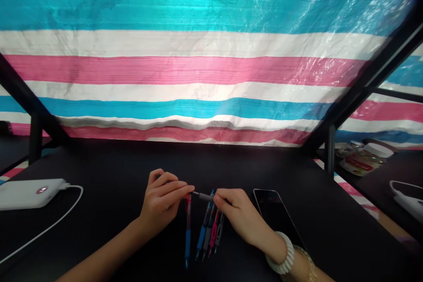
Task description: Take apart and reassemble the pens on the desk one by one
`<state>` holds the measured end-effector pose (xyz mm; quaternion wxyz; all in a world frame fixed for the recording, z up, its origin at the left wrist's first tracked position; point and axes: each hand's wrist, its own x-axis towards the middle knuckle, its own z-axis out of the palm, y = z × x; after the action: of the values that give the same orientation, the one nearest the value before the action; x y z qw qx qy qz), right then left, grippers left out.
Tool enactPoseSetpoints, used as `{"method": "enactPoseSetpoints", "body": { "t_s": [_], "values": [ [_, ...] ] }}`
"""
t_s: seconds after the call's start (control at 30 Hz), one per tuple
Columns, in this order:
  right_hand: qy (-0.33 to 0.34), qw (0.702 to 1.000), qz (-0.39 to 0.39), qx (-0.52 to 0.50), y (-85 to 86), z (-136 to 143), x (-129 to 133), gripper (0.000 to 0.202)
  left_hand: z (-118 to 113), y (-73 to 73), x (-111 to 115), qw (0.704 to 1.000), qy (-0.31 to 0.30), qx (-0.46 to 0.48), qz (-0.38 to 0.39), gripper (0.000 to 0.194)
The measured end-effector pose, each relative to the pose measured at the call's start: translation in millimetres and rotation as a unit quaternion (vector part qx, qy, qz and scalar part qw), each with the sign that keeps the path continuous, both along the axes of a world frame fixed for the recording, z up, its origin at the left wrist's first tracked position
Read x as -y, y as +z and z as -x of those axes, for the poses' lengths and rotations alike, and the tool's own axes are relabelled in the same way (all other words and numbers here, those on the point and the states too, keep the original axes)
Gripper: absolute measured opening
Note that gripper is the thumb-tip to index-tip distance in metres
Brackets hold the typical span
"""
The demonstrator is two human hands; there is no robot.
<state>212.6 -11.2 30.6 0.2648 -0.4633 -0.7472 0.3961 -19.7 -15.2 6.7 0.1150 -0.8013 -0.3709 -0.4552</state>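
Observation:
Between my two hands a grey and black pen (203,196) is held roughly level above the table. The fingertips of my left hand (162,200) pinch its left end, and my right hand (240,213) grips the other end, hiding it. Just below my left fingertips lies a blue-grip pen (187,240) with a reddish upper end. To its right, several pens lie side by side: a blue one (201,235), a grey one (207,238), a pink one (213,233) and a dark grey one (219,235). Their upper ends are partly covered by my right hand.
A phone (277,213) lies right of the pens, beside my right forearm. On the left are a white power bank (29,194) and its white cable (71,211). The black table (132,158) ends at a striped sheet (198,70). A jar (365,161) stands far right.

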Motion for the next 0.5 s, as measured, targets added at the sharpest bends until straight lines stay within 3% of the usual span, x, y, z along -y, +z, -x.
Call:
{"method": "enactPoseSetpoints", "body": {
  "t_s": [0.13, 0.23, 0.3, 0.37, 0.5],
  "values": [
    [0.056, 0.992, 0.094, -0.06, -4.8, -1, -4, 0.038, 3, 2.7, -4, 0.997, -0.025, 0.049, 0.062, 0.028],
    [0.122, 0.973, 0.169, -0.101, -12.4, 1, -4, 0.044, 3, 5.9, -5, 0.971, -0.048, 0.166, 0.163, 0.023],
    [0.138, 0.966, 0.184, -0.119, -16.2, 4, 0, 0.045, 1, 6.1, -6, 0.922, -0.083, 0.274, 0.261, 0.035],
    [0.145, 0.962, 0.197, -0.119, -18.0, 8, 4, 0.043, -2, 4.7, -6, 0.852, -0.113, 0.374, 0.349, 0.048],
    [0.152, 0.959, 0.216, -0.103, -17.0, 14, 11, 0.04, -10, 1.9, -4, 0.735, -0.129, 0.483, 0.458, 0.056]
  ]
}}
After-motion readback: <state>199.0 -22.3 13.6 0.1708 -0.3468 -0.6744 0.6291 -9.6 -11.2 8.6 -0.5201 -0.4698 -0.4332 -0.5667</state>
